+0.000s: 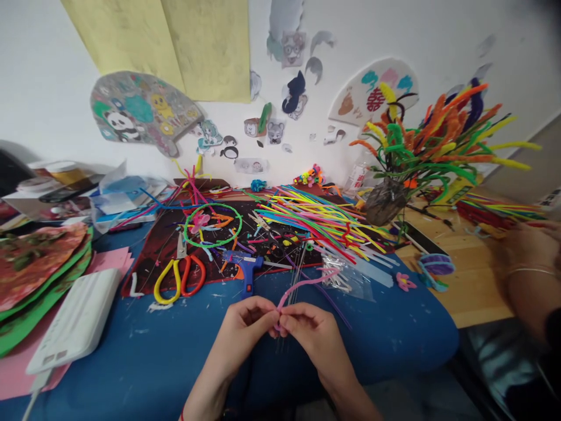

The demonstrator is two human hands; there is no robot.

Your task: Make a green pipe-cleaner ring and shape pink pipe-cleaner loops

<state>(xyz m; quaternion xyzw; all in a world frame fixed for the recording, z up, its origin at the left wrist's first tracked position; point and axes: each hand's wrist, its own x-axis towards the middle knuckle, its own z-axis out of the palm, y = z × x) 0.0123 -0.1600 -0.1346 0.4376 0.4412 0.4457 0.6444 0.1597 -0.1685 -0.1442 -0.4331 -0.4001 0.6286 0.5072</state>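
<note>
My left hand (248,327) and my right hand (313,330) meet above the blue table cover (175,351), fingers pinched together on one end of a pink pipe cleaner (307,282). The pipe cleaner curves up and to the right from my fingertips. Thin wires (295,275) lie just beyond my hands. A blue glue gun (243,266) sits a little further back, with yellow and orange scissors (179,278) to its left.
A heap of coloured pipe cleaners (319,219) and a green ring (213,225) lie on a dark mat. A vase of pipe cleaner stems (388,199) stands at right. Another person's arm (526,269) reaches in at the right edge. A white box (76,318) and paper stacks (39,263) lie left.
</note>
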